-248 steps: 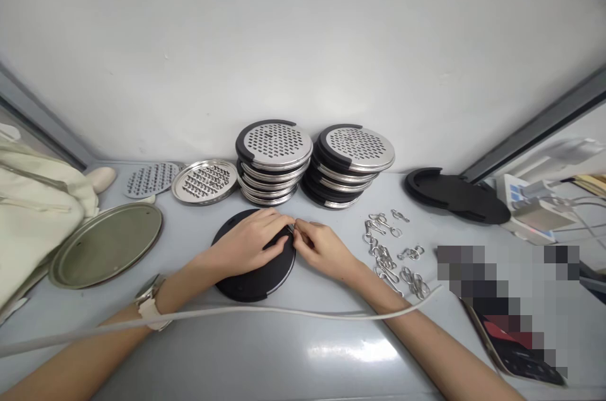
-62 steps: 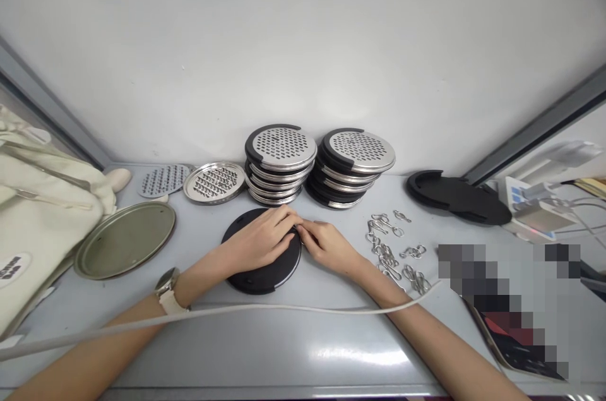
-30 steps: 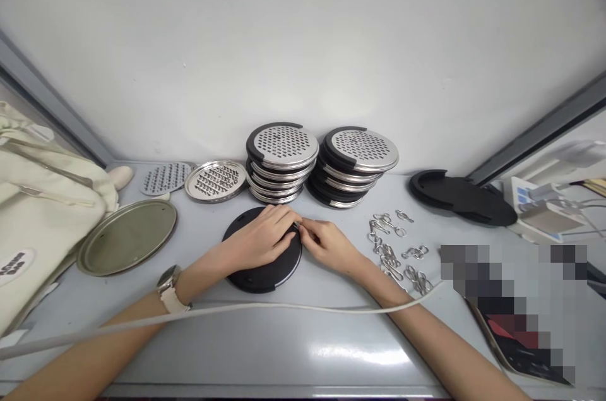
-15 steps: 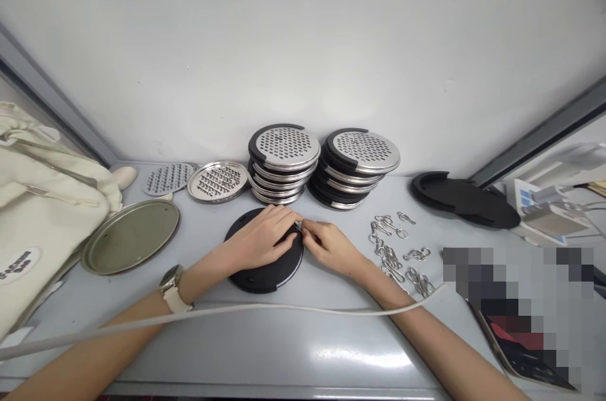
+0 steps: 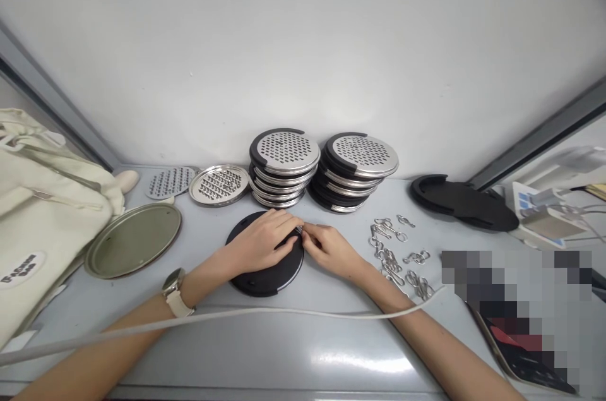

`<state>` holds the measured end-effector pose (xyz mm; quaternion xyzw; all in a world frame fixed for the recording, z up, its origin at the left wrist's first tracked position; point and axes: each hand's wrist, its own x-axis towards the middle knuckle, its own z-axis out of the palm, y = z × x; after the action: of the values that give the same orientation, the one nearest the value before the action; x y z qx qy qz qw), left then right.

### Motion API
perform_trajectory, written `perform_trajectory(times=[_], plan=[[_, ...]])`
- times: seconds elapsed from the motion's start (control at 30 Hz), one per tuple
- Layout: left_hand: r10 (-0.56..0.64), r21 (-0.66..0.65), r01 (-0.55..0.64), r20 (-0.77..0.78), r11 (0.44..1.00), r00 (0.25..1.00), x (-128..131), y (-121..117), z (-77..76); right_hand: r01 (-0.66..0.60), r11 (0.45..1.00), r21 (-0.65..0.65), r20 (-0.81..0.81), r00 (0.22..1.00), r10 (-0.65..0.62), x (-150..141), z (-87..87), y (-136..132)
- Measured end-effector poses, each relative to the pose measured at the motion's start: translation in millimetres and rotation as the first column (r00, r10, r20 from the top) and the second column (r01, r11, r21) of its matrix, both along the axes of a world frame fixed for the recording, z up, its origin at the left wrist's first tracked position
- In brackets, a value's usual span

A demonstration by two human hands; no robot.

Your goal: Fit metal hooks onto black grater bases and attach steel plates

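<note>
A round black grater base (image 5: 265, 278) with a thin metal rim at its lower right lies flat on the table. Across its top rests my left hand (image 5: 267, 238), its thumb and fingers closing on the base's right edge. My right hand (image 5: 329, 251) meets it there, fingertips pinched on a small metal hook (image 5: 299, 230) that is mostly hidden by both hands. Right of my right hand, several loose metal hooks (image 5: 389, 260) lie scattered. Behind the hands stand two stacks of round graters, one left (image 5: 286, 155) and one right (image 5: 363, 155), with black rims.
At left are an olive round tray (image 5: 135, 242), a loose grater plate (image 5: 169, 182), a rimmed grater disc (image 5: 221, 185) and a cream bag (image 5: 47, 211). Black bases (image 5: 466, 202) lie at right near a power strip (image 5: 530, 202) and phone (image 5: 525, 350). A white cable (image 5: 265, 311) crosses in front.
The view has shifted slightly. Both hands stay at the base's right edge, with only small finger movements around the metal hook.
</note>
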<state>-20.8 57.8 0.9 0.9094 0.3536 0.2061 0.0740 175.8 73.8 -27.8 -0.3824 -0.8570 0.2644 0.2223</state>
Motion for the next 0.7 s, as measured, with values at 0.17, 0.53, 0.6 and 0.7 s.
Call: perform_trajectory(times=[0.17, 0.53, 0.6, 0.7], plan=[[-0.003, 0.009, 0.003, 0.008, 1.0, 1.0, -0.6, 0.8, -1.4, 0.002, 1.0, 0.002, -0.005, 1.0, -0.002, -0.1, -0.3, 0.0], [-0.006, 0.012, 0.006, 0.016, 1.0, 1.0, -0.4, 0.7, -3.0, -0.003, 1.0, 0.006, -0.007, 1.0, 0.003, 0.1, -0.3, -0.1], [-0.008, 0.017, 0.008, 0.011, 1.0, 1.0, -0.5, 0.9, -3.4, -0.009, 1.0, 0.009, -0.011, 1.0, 0.01, -0.2, -0.2, 0.2], [-0.008, 0.02, 0.008, 0.01, 1.0, 1.0, -0.7, 1.1, -3.6, -0.011, 1.0, 0.006, -0.014, 1.0, 0.011, -0.3, -0.2, -0.2]])
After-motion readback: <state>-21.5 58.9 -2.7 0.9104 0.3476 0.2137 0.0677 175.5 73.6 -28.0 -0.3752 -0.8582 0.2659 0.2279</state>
